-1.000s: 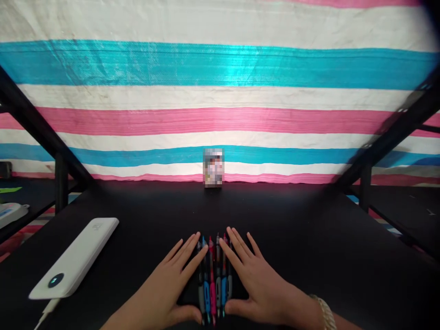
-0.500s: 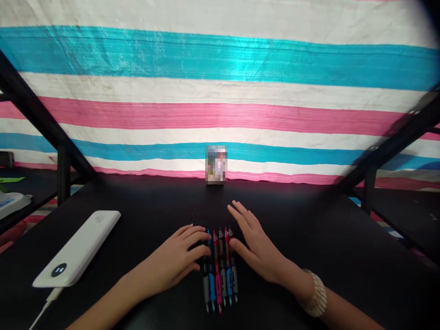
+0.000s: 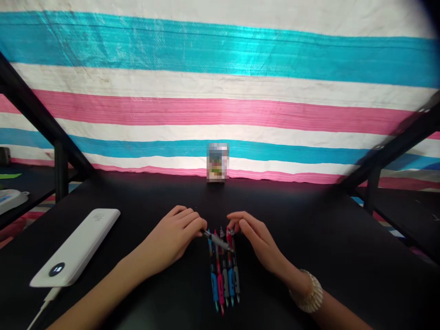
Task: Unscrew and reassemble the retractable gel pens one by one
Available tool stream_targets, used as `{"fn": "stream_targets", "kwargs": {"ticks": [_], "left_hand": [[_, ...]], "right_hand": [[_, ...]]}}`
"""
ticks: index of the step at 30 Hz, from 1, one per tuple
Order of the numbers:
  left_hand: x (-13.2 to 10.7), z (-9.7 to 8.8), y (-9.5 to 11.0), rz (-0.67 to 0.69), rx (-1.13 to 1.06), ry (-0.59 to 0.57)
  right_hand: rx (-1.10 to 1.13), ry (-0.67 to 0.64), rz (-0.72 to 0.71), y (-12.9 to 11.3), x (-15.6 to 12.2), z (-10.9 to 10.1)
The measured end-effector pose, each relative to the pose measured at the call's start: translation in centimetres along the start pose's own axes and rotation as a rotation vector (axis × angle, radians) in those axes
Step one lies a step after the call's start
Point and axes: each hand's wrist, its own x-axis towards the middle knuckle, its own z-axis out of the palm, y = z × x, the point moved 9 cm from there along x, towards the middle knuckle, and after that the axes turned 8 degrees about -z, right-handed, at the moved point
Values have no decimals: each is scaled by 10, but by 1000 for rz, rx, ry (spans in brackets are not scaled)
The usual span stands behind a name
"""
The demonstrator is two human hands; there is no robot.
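Observation:
Several pens with blue, pink and grey grips lie side by side on the black table, tips pointing away from me. My left hand is curled, its fingertips pinching the top end of one grey pen that lies slanted across the tops of the others. My right hand is curved over the right side of the row, fingertips bent down at the pen tops. A pale beaded bracelet is on my right wrist.
A white power bank with a cable lies on the table at the left. A small blurred box stands at the table's far edge against a striped pink, blue and white tarp. Black metal frame legs rise on both sides.
Both hands went from lying flat beside the pens to curled at their far ends. My left hand has pulled one grey pen askew across the row.

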Motion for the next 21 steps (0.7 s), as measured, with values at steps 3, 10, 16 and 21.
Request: {"fn": "stream_targets", "kwargs": {"ticks": [3,10,16,21], "left_hand": [[4,-4,7,40,122,98],[-5,3,20,126,315,241],[-11,17,16,-56,183,159],[-18,34,-1,-230,-133,-15]], "right_hand": [[54,-141,34,-3,-3,16],[33,-192,79,1,-5,25],[-17,-139,110,10,-10,28],[-142,-88,-22,0,-10,26]]}}
